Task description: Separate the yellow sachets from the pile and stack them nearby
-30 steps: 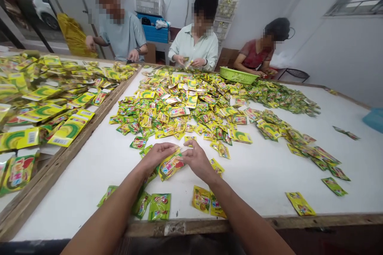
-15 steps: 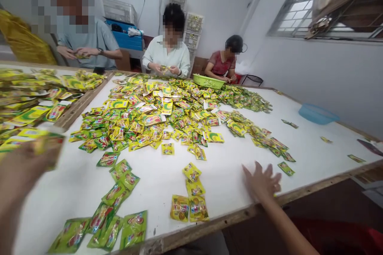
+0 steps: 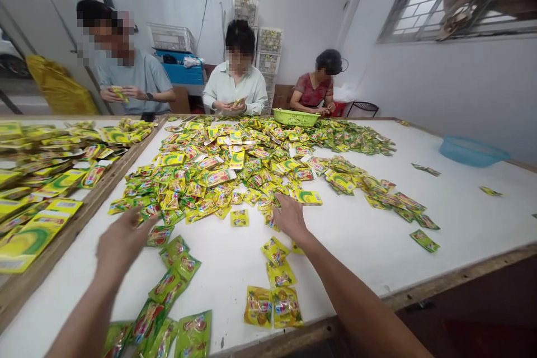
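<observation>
My left hand (image 3: 123,238), slightly blurred, is over the table's left side. Its fingers and thumb are apart with nothing in them, beside a green sachet (image 3: 159,236). My right hand (image 3: 290,217) reaches to the near edge of the pile, its fingers curled at a yellow sachet (image 3: 269,219) that they partly hide. A flat yellow box (image 3: 309,197) lies just beyond that hand. Below the left hand runs a line of overlapping green sachets (image 3: 168,285). Yellow sachets (image 3: 287,307) lie in a short column nearer the front edge, with another partly behind my right forearm.
A wooden divider (image 3: 109,176) separates the white tabletop from a section of yellow boxes (image 3: 39,235). The large mixed pile (image 3: 218,173) spreads across the middle. A green basket (image 3: 296,117) and a blue basin (image 3: 474,151) stand farther off. Three people sit opposite, handling small packages.
My left hand has let go of a yellow box, now in the left section, and moved right over the table. My right hand has moved from the right side to the pile's near edge.
</observation>
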A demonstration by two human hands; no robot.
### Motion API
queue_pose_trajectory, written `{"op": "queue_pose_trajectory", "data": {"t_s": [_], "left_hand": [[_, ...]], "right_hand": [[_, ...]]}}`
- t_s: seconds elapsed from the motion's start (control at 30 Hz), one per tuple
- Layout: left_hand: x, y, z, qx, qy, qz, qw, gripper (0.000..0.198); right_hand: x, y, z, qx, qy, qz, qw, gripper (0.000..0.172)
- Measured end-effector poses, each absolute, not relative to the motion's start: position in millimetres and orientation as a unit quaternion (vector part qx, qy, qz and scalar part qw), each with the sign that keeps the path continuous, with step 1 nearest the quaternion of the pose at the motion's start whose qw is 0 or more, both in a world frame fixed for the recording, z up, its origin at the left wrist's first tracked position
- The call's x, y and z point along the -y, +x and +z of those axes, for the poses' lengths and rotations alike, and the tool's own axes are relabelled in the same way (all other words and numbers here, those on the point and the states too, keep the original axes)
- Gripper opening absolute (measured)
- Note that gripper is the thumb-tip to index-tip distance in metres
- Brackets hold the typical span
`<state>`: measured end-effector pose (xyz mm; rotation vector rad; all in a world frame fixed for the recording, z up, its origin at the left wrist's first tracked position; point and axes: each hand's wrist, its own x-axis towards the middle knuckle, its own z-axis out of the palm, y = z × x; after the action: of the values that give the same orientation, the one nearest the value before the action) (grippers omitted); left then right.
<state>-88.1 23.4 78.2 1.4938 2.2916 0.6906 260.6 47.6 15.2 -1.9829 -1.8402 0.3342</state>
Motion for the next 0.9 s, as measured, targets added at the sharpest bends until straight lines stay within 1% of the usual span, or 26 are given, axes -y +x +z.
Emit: {"op": "queue_pose_trajectory", "data": {"t_s": [0.03, 0.1, 0.2, 0.23, 0.3, 0.37, 0.4, 0.43, 0.5, 0.57, 0.63, 0.73, 0.9], "left_hand": [[-30, -68, 72, -0.790, 0.537, 0.230, 0.185, 0.048], [-38, -31, 58, -0.754, 0.559, 0.245, 0.242, 0.046], [-40, 7, 38, -0.694, 0.583, 0.269, 0.327, 0.041], [-41, 16, 32, -0.674, 0.587, 0.279, 0.351, 0.040], [-41, 29, 23, -0.634, 0.581, 0.315, 0.402, 0.039], [-41, 39, 17, -0.593, 0.544, 0.360, 0.473, 0.044], [-41, 43, 15, -0.569, 0.517, 0.381, 0.514, 0.048], [-40, 47, 13, -0.546, 0.488, 0.399, 0.552, 0.051], [-38, 52, 10, -0.503, 0.447, 0.423, 0.607, 0.053], [-37, 53, 6, -0.476, 0.432, 0.436, 0.630, 0.048], [-36, 50, 1, -0.474, 0.423, 0.435, 0.638, 0.044], [-37, 44, -5, -0.495, 0.393, 0.420, 0.651, 0.045], [-38, 45, -5, -0.526, 0.376, 0.404, 0.647, 0.052]], "right_hand": [[-58, 263, 17, 0.663, -0.718, 0.111, 0.181, 0.055], [-76, 270, 19, 0.668, -0.719, 0.120, 0.149, 0.061], [-85, 279, 16, 0.677, -0.708, 0.127, 0.155, 0.054], [-83, 280, 15, 0.675, -0.704, 0.134, 0.175, 0.050], [-76, 278, 14, 0.651, -0.686, 0.185, 0.266, 0.042], [-65, 269, 13, 0.606, -0.636, 0.289, 0.380, 0.035], [-59, 262, 14, 0.584, -0.599, 0.349, 0.422, 0.033], [-53, 254, 14, 0.568, -0.562, 0.405, 0.444, 0.032], [-44, 236, 12, 0.548, -0.505, 0.491, 0.451, 0.034], [-39, 222, 9, 0.529, -0.487, 0.530, 0.449, 0.034], [-37, 214, 3, 0.514, -0.491, 0.543, 0.446, 0.036], [-37, 217, -3, 0.496, -0.510, 0.548, 0.439, 0.039], [-34, 226, 5, 0.454, -0.523, 0.516, 0.503, 0.038]]}}
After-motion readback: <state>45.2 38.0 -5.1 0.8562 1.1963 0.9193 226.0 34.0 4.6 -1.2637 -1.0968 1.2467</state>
